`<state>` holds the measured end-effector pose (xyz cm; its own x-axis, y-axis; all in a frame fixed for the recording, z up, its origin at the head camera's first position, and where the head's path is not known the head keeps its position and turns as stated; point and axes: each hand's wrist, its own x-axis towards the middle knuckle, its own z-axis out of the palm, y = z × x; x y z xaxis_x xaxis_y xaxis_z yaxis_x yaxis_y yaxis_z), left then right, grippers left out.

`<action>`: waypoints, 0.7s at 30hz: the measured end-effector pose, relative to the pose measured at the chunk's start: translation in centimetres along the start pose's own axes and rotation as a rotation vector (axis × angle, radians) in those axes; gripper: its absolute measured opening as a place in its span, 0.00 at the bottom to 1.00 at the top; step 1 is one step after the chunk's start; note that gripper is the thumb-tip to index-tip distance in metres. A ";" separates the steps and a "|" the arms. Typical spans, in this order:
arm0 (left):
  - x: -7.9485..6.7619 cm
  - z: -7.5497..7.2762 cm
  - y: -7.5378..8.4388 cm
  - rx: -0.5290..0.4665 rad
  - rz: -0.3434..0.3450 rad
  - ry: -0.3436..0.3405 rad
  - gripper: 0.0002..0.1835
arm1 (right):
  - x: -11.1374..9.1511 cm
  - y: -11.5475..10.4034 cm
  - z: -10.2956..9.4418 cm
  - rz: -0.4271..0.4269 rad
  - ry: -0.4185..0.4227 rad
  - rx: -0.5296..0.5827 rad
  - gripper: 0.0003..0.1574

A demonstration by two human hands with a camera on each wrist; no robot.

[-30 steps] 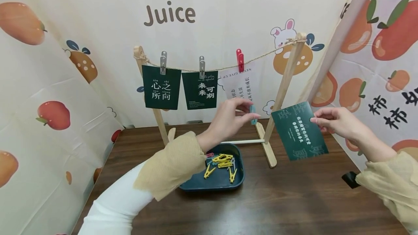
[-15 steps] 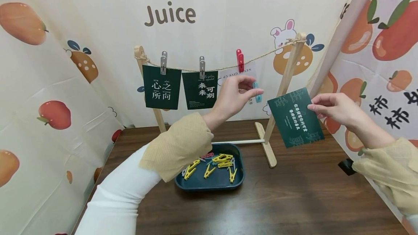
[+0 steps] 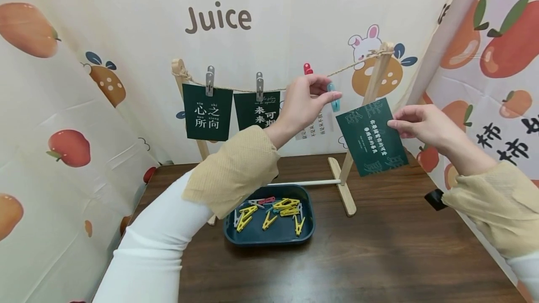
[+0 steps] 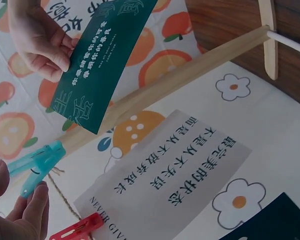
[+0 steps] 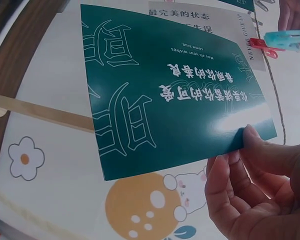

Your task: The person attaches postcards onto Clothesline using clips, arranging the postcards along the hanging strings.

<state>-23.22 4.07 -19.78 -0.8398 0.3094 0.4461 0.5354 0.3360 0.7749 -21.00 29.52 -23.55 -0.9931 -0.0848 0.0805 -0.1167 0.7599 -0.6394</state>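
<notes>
My left hand point(image 3: 305, 104) pinches a light blue clothespin point(image 3: 334, 97) between thumb and fingers, in front of the white card point(image 4: 165, 175) that hangs from a red clothespin point(image 4: 80, 228). To its right, my right hand point(image 3: 425, 127) holds a dark green card point(image 3: 372, 137) by its right edge, thumb on the printed face. The card is tilted and apart from the twine point(image 3: 349, 67). Two more green cards point(image 3: 207, 123) hang at the left under grey clothespins point(image 3: 209, 81). My left hand and forearm partly cover the second of them and the white card.
A wooden frame point(image 3: 370, 88) stands on the brown table point(image 3: 337, 256) with the twine strung between its posts. In front of it sits a dark blue tray point(image 3: 269, 241) holding several yellow, pink, grey and blue clothespins. Printed curtains point(image 3: 105, 3) close off the back and sides.
My left hand has risen toward the twine with the blue clothespin. My right hand has brought the green card up and to the left, nearer the clothespin.
</notes>
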 end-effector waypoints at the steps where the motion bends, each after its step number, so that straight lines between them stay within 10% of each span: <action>1: 0.2 -0.1 0.2 0.000 -0.002 0.001 0.15 | 0.1 -0.1 0.0 -0.004 0.007 0.009 0.20; 21: 3.6 -1.0 3.2 0.054 -0.003 0.071 0.15 | 2.4 -1.8 -1.2 -0.043 0.093 0.056 0.18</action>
<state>-24.59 5.40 -15.26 -0.8444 0.2454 0.4761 0.5356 0.3847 0.7517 -23.12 28.68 -21.29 -0.9825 -0.0545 0.1779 -0.1621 0.7198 -0.6750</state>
